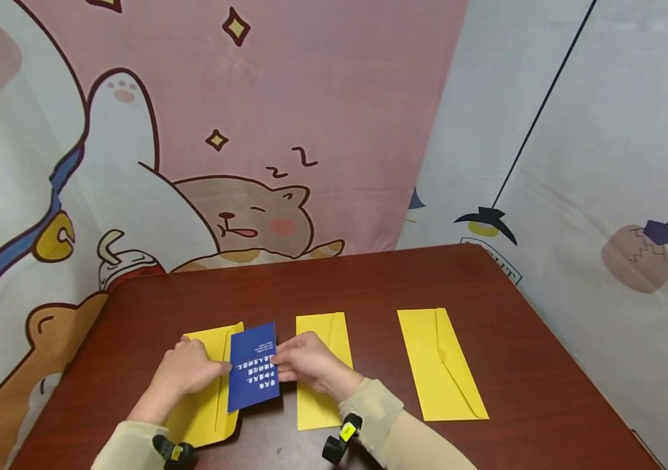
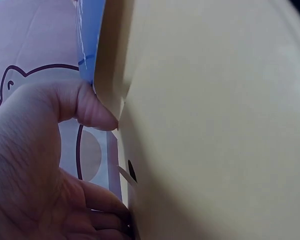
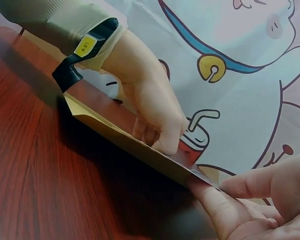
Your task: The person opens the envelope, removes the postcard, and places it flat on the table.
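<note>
At the left of the head view, my left hand [image 1: 183, 369] grips a yellow envelope [image 1: 210, 418], thumb over its front. A dark blue card [image 1: 242, 391] with white printed characters overlaps the envelope's right side. My right hand [image 1: 313, 365] pinches the card's right edge between thumb and fingers. Seen from the left wrist, the thumb [image 2: 97, 112] presses at the envelope's edge [image 2: 210, 100], and the blue card [image 2: 91, 35] shows above it. The right wrist view has the envelope [image 3: 115, 137] raised at a slant over the table, the right fingers at its near end.
Two more yellow envelopes lie flat on the dark red-brown table [image 1: 369, 281]: the middle envelope [image 1: 316, 408], partly under my right hand and forearm, and the right envelope [image 1: 442, 365]. A cartoon-printed cloth [image 1: 357, 130] hangs behind the table.
</note>
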Tool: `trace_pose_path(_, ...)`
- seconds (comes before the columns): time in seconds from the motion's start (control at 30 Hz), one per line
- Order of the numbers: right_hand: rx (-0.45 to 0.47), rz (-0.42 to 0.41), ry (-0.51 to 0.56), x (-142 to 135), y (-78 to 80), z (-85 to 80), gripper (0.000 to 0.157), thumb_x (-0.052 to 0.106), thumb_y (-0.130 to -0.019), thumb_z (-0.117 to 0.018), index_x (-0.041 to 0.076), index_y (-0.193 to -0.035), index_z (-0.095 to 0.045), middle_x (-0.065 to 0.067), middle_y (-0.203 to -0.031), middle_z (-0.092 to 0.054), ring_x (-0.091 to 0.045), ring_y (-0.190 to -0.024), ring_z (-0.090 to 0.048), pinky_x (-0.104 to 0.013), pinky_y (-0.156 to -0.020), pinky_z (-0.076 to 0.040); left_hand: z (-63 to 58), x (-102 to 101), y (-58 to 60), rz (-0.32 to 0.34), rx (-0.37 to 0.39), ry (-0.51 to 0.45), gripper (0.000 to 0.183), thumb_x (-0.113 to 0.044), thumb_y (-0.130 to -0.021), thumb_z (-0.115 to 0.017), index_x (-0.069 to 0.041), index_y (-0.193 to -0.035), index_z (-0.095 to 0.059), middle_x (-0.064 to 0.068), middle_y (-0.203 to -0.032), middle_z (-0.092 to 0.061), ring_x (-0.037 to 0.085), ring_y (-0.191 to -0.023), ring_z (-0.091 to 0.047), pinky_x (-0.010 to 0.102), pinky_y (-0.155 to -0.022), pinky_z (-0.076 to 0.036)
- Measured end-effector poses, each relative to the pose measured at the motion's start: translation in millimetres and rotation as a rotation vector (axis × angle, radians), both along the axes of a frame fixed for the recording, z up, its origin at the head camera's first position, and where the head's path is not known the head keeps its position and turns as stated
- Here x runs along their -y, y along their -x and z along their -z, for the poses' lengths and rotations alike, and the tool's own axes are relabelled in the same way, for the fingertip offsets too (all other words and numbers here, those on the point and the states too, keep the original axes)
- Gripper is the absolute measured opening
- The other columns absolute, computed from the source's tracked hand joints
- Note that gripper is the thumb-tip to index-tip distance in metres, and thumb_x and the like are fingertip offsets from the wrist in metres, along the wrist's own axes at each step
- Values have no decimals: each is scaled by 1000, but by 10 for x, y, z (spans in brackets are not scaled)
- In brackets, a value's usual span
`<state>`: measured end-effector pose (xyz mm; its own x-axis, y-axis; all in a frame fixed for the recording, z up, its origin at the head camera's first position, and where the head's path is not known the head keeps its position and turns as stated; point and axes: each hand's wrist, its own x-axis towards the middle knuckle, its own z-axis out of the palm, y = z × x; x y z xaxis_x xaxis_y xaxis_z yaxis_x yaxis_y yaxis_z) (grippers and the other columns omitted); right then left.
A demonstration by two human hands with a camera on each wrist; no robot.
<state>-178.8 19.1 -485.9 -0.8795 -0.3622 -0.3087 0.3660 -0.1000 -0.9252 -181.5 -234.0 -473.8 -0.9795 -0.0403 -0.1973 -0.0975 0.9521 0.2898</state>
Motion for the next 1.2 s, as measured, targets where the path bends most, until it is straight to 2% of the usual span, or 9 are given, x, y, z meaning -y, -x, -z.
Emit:
trace_pose_path(0.13,-7,-5,-9,-65,11,-19,11,-7,-93,-71,-11,-103,-72,-20,-89,-77,-21,-71,-76,-32,-65,-62,0,3,-1,-5,6,-3,52,-48,-78,-78,0,-82,-59,22,-95,-53,34,-78,-55,43,-67,-42)
trace_pose_path(0.33,-6,-4,12,-163,28,-71,12,-7,-93,-71,-12,-104,-73,-22,-92,-77,-24,-75,-77,-33,-68,-63,-18,15,-10,2,-3,-10,51,-48,-77,-77,-1,-81,-58,19,-90,-50,33,-75,-54,41,-63,-41)
trace_pose_path(0.73,-26,-26,32,-361,20,-204,18,-6,-95,-71,-15,-110,-72,-24,-96,-77,-28,-81,-79,-35,-71,-63,-17,19,-29,6,1,-13,49,-49,-78,-77,-4,-74,-56,19,-90,-49,31,-71,-52,38,-60,-37)
trace_pose_path(1.03,-35,-36,37,-461,47,-207,18,-5,-97,-69,-16,-110,-72,-24,-98,-77,-32,-86,-79,-35,-72,-63,-11,52,-5,40,-15,2,57,-52,-79,-76,2,-83,-60,25,-99,-55,36,-78,-55,49,-70,-47)
trace_pose_path(1.2,-23,-23,43,-508,67,-181,18,-5,-97,-68,-16,-111,-72,-24,-98,-77,-31,-86,-79,-35,-73,-63,-14,50,-8,34,8,-8,53,-53,-80,-75,-3,-78,-57,22,-95,-52,34,-76,-52,43,-66,-41)
